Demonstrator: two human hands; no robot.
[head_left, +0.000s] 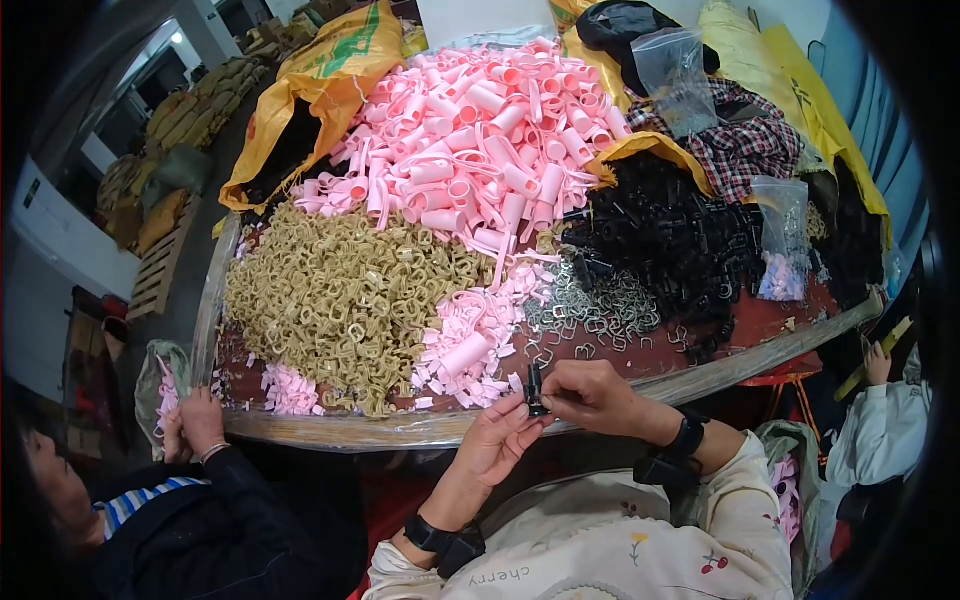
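A small upright black plastic part (535, 385) with a narrow top and wider base is held over the table's front edge. My left hand (492, 440) pinches its base between thumb and fingers. From the other side my right hand (592, 396) grips it too, fingers curled; anything smaller between those fingertips is hidden. Just beyond my hands lie loose bent metal clips (610, 303) and a pile of black plastic parts (670, 235). Small pink pieces (470, 335) are heaped to the left of them.
Tan plastic buckles (335, 300) pile up on the left, and pink tubular parts (490, 120) rise at the back. Yellow woven sacks (300, 100) and clear bags (783, 235) stand around them. Another person's hands (195, 422) work at the left edge; a further person's hand (878, 364) shows at right.
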